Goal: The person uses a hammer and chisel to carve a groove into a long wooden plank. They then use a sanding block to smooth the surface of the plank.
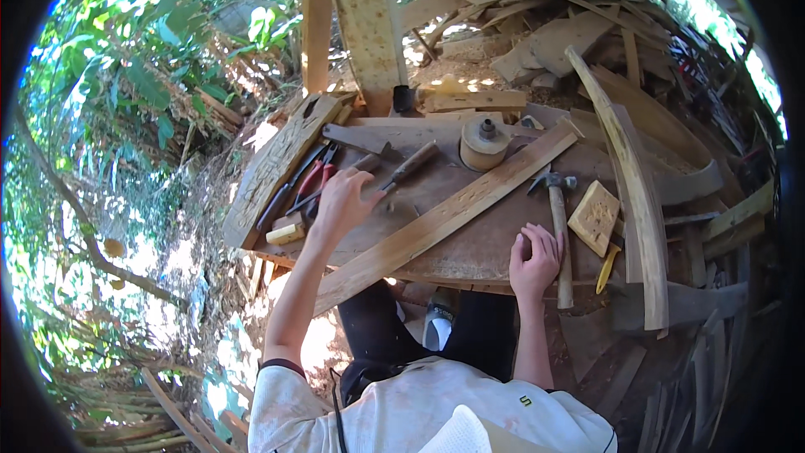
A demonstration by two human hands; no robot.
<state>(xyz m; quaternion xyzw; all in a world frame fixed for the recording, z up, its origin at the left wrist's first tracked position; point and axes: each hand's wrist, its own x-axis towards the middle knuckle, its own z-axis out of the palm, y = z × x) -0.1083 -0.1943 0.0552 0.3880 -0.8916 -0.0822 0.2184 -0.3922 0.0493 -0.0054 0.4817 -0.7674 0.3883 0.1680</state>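
Left hand (342, 200) is stretched out over the tools, fingers loosely spread, nothing gripped.
Right hand (535, 262) is rested curled beside the hammer (559, 231), whose handle is pointed toward the person.

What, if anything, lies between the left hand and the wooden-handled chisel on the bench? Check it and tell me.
Nothing visible does. The left hand hovers over the workbench with its fingertips right beside the chisel; only bare bench surface shows between them. The red-handled pliers lie to the hand's other side, out of the way.
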